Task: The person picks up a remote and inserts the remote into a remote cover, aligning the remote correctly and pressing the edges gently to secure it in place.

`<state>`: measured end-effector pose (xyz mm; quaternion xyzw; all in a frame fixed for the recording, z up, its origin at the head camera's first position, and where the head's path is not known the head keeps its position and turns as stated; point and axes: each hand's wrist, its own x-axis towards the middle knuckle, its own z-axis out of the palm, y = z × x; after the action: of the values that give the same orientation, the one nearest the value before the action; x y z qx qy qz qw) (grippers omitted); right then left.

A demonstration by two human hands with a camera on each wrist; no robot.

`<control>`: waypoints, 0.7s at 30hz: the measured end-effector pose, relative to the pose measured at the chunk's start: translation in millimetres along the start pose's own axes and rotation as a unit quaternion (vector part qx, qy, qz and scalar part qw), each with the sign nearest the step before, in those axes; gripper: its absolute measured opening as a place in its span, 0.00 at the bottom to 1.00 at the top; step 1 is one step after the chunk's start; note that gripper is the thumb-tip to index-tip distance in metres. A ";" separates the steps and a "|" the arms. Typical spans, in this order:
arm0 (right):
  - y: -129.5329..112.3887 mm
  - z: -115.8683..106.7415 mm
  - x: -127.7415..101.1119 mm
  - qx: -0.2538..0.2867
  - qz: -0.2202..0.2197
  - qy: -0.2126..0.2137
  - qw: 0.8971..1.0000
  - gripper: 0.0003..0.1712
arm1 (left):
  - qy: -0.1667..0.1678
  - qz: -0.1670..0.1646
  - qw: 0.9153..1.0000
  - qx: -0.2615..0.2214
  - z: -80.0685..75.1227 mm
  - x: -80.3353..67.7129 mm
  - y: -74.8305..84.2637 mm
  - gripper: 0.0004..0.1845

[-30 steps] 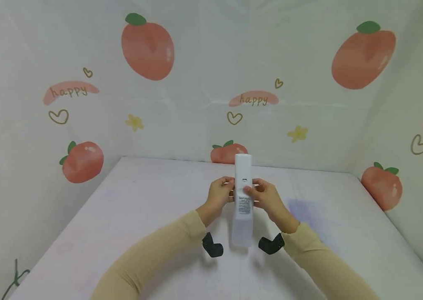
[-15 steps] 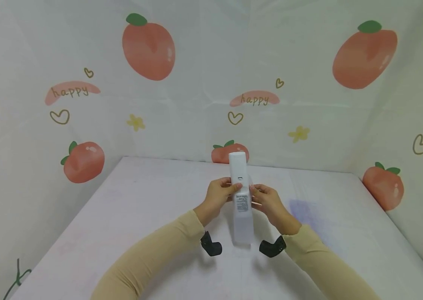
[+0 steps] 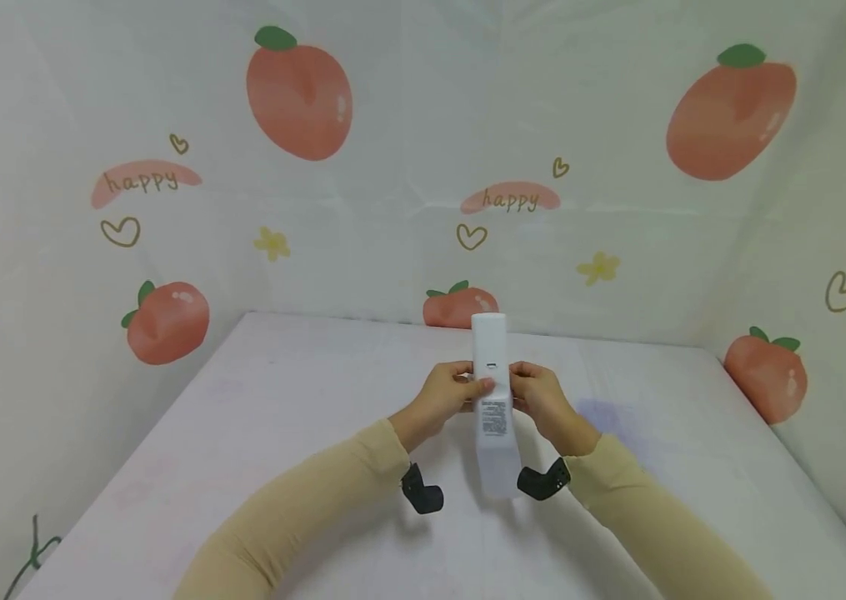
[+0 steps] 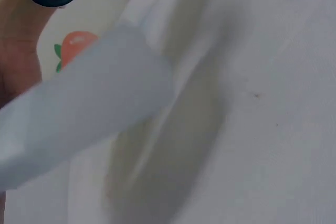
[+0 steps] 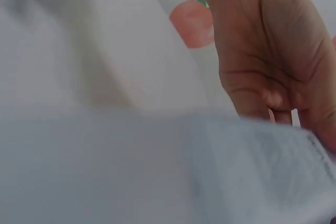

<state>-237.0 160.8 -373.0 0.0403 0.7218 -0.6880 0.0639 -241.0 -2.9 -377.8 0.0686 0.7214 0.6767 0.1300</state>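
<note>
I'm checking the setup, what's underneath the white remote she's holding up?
Under the white remote, held by the left hand and right hand, lies the bare white table with the remote's shadow. The strip directly beneath it is hidden.

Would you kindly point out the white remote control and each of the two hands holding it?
white remote control (image 3: 493, 417), head view, on its printed label.
left hand (image 3: 447, 393), head view, on the back of the hand.
right hand (image 3: 541, 398), head view, on the back of the hand.

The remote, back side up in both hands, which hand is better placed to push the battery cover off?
Probably the left hand: its thumb lies across the back of the remote, just below the small latch. The right hand grips the remote's edge, steadying it. It is a close call; both hold it above the table.
</note>
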 end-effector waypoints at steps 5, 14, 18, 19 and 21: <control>1.3 2.9 -3.7 0.052 -0.005 0.008 0.999 0.18 | 0.038 0.032 0.999 0.020 -1.0 1.1 -5.1 0.19; -3.9 0.8 -3.8 -0.020 -0.035 -0.031 0.999 0.28 | 0.038 0.044 0.998 -0.023 -3.7 1.8 -8.5 0.27; -5.7 -2.1 -2.3 -0.003 -0.032 -0.014 0.999 0.27 | 0.059 0.025 0.991 -0.115 -4.6 4.9 -13.2 0.25; -5.5 -2.3 -2.1 -0.001 -0.028 -0.013 1.000 0.27 | 0.064 0.011 0.990 -0.124 -4.6 5.3 -14.3 0.21; -4.4 -2.0 -2.0 -0.005 -0.022 -0.011 1.000 0.27 | 0.064 -0.007 0.990 -0.122 -3.8 5.9 -16.6 0.13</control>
<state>-235.7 162.6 -368.2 0.0162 0.7253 -0.6859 0.0567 -246.4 -6.1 -394.6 0.0036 0.6408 0.7618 0.0951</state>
